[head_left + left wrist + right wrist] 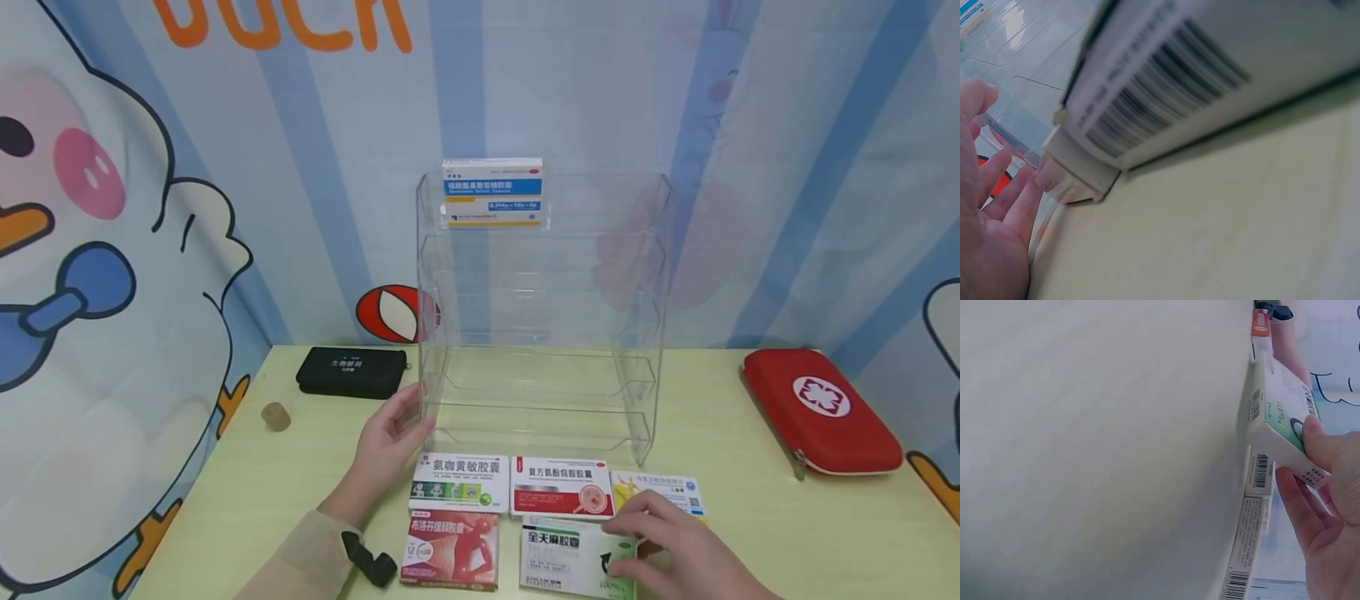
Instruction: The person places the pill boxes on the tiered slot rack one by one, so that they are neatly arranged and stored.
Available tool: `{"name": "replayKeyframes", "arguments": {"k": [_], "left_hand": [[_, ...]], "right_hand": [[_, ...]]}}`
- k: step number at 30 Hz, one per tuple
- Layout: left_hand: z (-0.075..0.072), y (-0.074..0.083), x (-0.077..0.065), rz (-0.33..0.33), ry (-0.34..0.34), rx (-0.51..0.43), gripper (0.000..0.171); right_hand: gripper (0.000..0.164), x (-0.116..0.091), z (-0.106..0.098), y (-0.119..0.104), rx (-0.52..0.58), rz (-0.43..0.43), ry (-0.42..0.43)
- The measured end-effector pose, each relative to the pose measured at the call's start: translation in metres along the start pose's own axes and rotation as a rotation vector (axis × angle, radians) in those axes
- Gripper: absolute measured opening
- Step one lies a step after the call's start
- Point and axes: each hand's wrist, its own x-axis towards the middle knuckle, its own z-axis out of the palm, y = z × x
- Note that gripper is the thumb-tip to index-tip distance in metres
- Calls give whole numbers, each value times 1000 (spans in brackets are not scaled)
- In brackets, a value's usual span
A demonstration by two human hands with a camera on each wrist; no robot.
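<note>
My right hand (678,546) pinches the right end of a white and green medicine box (558,557). In the right wrist view, the thumb (1315,439) presses the printed face of this tilted box (1282,403), with fingers at its underside. My left hand (386,442) rests its relaxed fingers against the left side of a clear tiered acrylic rack (543,408). Close by lie a white and green box (459,483), a red and white box (561,487), a pink-red box (450,550) and a white and yellow box (667,492) partly hidden by the right hand.
A white and blue medicine box (492,193) stands in the rack's top tier, at the left. Left of the rack lie a black zip case (352,372) and a small cork-like cylinder (276,417). A red first-aid case (825,412) lies at the right. A printed curtain (555,92) hangs behind.
</note>
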Motion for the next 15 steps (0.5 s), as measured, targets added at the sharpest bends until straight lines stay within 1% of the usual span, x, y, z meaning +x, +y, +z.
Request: {"name": "replayKeyframes", "arguments": {"k": [3, 5, 7, 10, 12, 15], "left_hand": [[0, 0, 0, 3, 2, -2, 61], [0, 0, 0, 8, 1, -2, 60], [0, -1, 0, 6, 2, -5, 60], [0, -2, 0, 0, -1, -7, 61], [0, -2, 1, -4, -1, -7, 61], [0, 0, 0, -4, -4, -6, 60]], "right_hand": [[37, -1, -5, -3, -48, -86, 92], [35, -1, -9, -5, -91, -168, 175], [35, 1, -12, -7, -136, -247, 274], [45, 4, -19, -11, -171, -342, 397], [52, 8, -25, -14, -184, -382, 464], [57, 15, -36, -18, -218, -420, 548]]}}
